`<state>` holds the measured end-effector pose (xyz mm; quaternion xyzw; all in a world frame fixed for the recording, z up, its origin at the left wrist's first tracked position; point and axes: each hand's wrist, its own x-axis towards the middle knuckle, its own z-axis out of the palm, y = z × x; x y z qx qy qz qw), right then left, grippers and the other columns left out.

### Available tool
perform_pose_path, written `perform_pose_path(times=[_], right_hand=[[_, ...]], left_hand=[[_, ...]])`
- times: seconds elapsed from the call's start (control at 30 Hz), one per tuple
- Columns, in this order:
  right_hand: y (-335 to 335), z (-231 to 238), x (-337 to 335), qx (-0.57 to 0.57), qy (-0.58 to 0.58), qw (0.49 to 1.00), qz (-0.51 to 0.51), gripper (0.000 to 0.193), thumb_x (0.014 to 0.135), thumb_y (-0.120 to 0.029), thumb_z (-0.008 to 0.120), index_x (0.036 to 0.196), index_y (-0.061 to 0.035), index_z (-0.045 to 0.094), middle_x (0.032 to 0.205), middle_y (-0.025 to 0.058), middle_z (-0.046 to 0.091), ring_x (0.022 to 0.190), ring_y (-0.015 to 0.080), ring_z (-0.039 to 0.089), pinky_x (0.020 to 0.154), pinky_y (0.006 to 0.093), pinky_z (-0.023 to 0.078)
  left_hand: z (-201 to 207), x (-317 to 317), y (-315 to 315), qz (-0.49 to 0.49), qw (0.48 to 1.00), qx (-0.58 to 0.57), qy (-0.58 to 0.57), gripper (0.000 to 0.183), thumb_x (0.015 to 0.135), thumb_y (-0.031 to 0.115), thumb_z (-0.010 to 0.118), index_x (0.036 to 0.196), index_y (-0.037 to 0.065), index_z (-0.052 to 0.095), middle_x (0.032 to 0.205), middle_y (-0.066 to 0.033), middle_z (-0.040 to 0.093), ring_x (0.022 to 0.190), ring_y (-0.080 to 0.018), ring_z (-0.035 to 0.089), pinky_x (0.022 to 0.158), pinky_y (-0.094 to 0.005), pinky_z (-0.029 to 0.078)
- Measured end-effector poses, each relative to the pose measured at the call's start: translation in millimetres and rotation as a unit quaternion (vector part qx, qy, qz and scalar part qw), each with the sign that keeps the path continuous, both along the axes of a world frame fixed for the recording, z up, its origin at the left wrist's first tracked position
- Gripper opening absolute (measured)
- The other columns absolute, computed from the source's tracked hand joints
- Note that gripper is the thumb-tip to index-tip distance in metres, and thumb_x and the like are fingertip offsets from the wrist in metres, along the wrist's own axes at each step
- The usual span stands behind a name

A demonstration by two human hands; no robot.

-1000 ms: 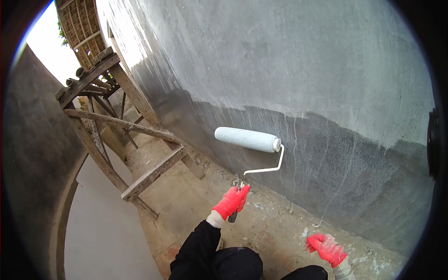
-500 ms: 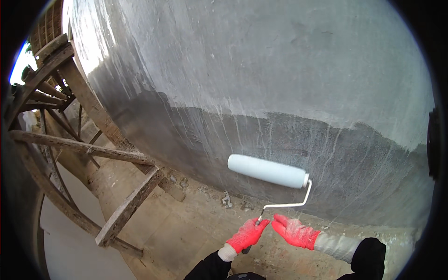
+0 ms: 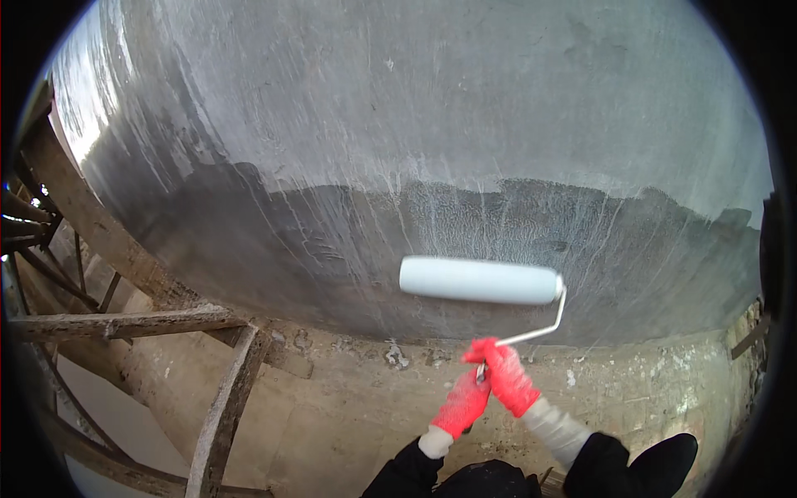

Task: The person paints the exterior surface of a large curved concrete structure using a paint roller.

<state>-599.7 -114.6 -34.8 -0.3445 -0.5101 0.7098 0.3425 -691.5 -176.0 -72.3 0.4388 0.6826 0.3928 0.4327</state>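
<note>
A paint roller with a long pale sleeve (image 3: pixel 481 280) lies across the lower, darker part of a curved grey wall (image 3: pixel 465 108). Its bent white wire frame (image 3: pixel 531 334) runs down to the handle. Wearing a red glove with a white cuff, my left hand (image 3: pixel 463 403) is wrapped round that handle. My right hand (image 3: pixel 508 378), also red-gloved, grips the frame where it meets the handle, just above the left. Most of the handle is hidden by the gloves. Pale drips streak the wall around the roller.
Weathered timber beams (image 3: pixel 222 407) stand at the left, joined by a crossbar (image 3: pixel 124 324) beside the wall. A stained concrete floor (image 3: pixel 290 423) runs along the wall's foot. Behind the beams, a smooth pale surface (image 3: pixel 108 407) shows at lower left.
My right hand, earlier apart from the roller with fingers stretched, has closed on its frame. The sleeve has turned closer to level and sits slightly higher. The view has shifted too.
</note>
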Motion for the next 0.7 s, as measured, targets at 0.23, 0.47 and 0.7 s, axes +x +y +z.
perform_pose_path(times=[0.23,0.47,0.7], right_hand=[[-41,-137,-5,-0.145,-0.078,0.984,-0.073,0.038,0.097,-0.036,0.046,0.088,-0.0006,0.056,0.065,0.0043,0.056,0.063,0.0166,0.056,0.063,0.0295,0.045],[-27,-51,-23,-0.078,-0.025,0.994,-0.078,0.035,0.098,-0.030,0.044,0.082,-0.0003,0.053,0.057,0.0030,0.048,0.049,0.0149,0.046,0.058,0.0285,0.045],[-3,6,-37,-0.013,0.020,0.993,-0.113,0.031,0.098,-0.026,0.043,0.083,0.0000,0.053,0.056,0.0031,0.047,0.049,0.0143,0.047,0.058,0.0292,0.046]], left_hand=[[-103,13,-48,0.037,0.975,-0.194,-0.098,0.050,0.090,0.037,0.050,0.131,0.011,0.045,0.069,-0.0139,0.061,0.048,-0.0222,0.057,0.046,-0.0352,0.045],[-82,-6,-24,-0.001,0.997,0.052,0.056,0.055,0.088,0.024,0.053,0.139,0.012,0.036,0.105,-0.0206,0.059,0.080,-0.0306,0.061,0.067,-0.0377,0.050],[1,-23,4,-0.064,0.993,0.073,0.073,0.053,0.086,0.016,0.055,0.135,0.007,0.040,0.134,-0.0196,0.045,0.119,-0.0367,0.048,0.095,-0.0396,0.043]])
